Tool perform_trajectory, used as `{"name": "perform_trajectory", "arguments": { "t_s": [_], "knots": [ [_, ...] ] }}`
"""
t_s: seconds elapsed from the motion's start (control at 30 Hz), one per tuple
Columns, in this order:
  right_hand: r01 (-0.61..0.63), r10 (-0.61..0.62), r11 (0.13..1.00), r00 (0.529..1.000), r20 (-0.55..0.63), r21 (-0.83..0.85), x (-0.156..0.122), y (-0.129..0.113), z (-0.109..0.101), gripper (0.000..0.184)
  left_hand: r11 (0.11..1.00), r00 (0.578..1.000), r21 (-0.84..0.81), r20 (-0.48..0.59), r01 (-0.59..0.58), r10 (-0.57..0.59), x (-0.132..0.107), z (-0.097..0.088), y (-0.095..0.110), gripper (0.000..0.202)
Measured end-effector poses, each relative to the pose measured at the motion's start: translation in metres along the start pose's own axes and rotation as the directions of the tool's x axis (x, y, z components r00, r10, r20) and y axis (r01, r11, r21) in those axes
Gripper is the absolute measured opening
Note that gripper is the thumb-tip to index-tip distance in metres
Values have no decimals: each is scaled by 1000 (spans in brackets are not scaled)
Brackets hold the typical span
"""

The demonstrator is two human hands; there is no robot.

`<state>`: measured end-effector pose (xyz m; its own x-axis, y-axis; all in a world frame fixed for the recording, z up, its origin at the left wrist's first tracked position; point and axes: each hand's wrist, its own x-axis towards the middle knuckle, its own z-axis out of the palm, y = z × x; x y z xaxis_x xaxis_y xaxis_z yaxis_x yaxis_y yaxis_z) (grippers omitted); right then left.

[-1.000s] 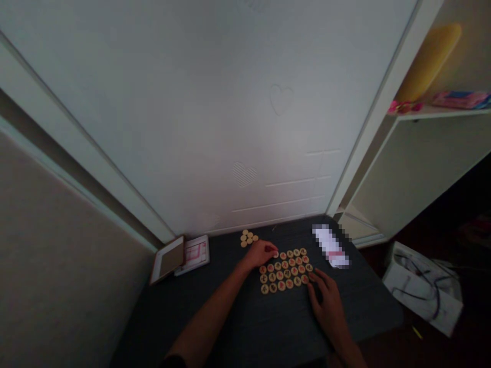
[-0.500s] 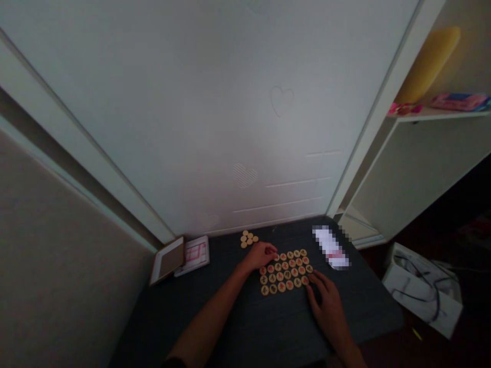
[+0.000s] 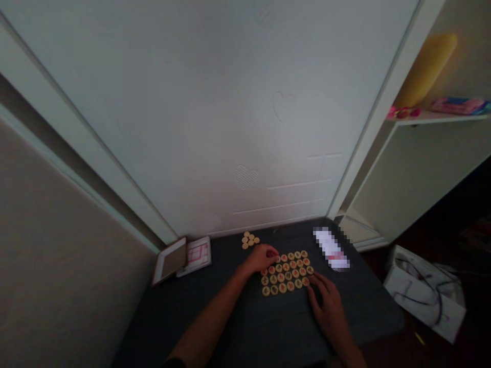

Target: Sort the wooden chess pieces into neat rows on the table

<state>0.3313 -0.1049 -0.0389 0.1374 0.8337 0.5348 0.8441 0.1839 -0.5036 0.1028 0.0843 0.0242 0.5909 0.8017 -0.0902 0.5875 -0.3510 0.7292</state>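
Observation:
Round wooden Chinese chess pieces with red or black characters lie in a block of several rows on the dark tabletop. My left hand reaches over the block's back left corner. Its thumb and fingers pinch a chess piece at the left end of the back row, and the hand covers part of the row in front. My right hand rests at the block's right side, thumb and fingers apart, fingertips beside the end pieces of the two front rows. Behind my left hand lies a small cluster of blank-faced pieces.
A brown-edged frame and a white box with red print stand at the table's back left. A pixelated white item lies at the back right. Beyond the right edge is a white box with cables. A white panel rises behind.
The view has shifted slightly. Both hands keep almost the same places against the block of pieces, and no piece has visibly moved.

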Motion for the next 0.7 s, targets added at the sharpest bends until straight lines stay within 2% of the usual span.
{"name": "perform_trajectory", "arguments": {
  "t_s": [0.37, 0.7],
  "knots": [
    [33, -31, 998, 999, -21, 58, 0, 0, -3, 26, 999, 999, 18, -16, -39, 39, -10, -2, 1, 40],
    [81, -81, 997, 997, -1, 21, 2, -2, -5, 26, 999, 998, 19, -37, -49, 50, -9, 0, 1, 34]
  ]
}}
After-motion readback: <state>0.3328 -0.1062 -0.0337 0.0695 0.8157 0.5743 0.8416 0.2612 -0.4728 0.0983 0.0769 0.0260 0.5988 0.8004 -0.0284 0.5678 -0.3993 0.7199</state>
